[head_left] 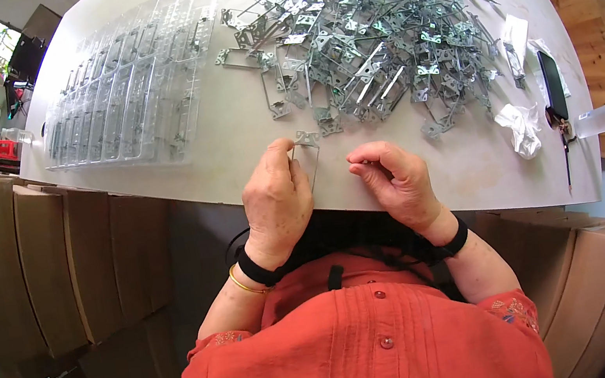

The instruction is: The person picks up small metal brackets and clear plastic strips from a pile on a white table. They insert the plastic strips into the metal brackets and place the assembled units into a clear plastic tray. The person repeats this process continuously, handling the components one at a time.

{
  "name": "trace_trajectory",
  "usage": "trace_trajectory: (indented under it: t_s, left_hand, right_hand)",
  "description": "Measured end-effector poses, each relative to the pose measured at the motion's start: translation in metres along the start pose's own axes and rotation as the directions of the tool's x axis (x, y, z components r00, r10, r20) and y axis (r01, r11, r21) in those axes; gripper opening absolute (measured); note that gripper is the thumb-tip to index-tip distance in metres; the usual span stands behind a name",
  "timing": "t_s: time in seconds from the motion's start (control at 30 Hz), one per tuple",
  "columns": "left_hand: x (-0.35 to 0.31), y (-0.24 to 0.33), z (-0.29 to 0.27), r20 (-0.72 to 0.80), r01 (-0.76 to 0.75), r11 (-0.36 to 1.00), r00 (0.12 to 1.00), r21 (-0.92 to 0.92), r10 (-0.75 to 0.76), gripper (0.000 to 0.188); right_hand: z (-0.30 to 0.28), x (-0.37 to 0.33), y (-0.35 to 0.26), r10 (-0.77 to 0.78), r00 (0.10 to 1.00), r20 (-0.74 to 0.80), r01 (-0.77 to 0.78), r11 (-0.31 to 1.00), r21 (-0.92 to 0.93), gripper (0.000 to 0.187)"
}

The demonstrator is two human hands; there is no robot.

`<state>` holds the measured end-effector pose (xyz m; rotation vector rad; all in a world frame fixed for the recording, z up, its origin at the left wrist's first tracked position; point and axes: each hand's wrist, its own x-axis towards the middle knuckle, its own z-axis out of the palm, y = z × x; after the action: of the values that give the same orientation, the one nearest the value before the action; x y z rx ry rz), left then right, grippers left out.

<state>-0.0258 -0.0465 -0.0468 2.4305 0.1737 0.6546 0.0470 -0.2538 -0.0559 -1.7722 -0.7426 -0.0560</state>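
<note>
Near the front edge of the white table (221, 172), my left hand (276, 193) pinches a small metal bracket (306, 139), a thin frame with a pierced plate at its top end. A hand's width to the right, my right hand (398, 178) is closed with thumb and forefinger together. Whatever lies between those fingertips is too small to name. Beyond both hands spreads a large heap of similar metal brackets (367, 44), tangled and overlapping. Clear plastic trays (126, 98) with metal pieces in their long slots lie at the left.
Along the right side are a crumpled white tissue (522, 129), a black phone (553, 86), a thin dark tool (566, 155) and a clear bottle (600, 119) by the table's edge. Cardboard boxes (99, 253) stand below the table on the left, with more boxes (587, 286) on the right.
</note>
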Motion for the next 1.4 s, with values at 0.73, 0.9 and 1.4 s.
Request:
trace_trajectory:
  t_s: [0.73, 0.9, 1.4]
  left_hand:
    - [-0.011, 0.007, -0.006, 0.045, -0.096, 0.993, 0.995, 0.071, 0.093, 0.049]
    - [-0.013, 0.007, -0.007, 0.051, -0.108, 0.992, 0.993, 0.062, 0.105, 0.052]
    - [-0.014, 0.014, -0.006, 0.108, -0.158, 0.981, 0.98, -0.109, 0.169, 0.06]
  right_hand:
    - [0.001, 0.007, -0.006, -0.086, 0.995, 0.05, 0.095, 0.971, -0.22, 0.025]
    - [0.0, 0.005, -0.007, -0.073, 0.996, 0.054, 0.084, 0.968, -0.238, 0.023]
    - [-0.003, 0.0, -0.001, -0.045, 0.995, -0.094, 0.039, 0.997, -0.067, 0.016]
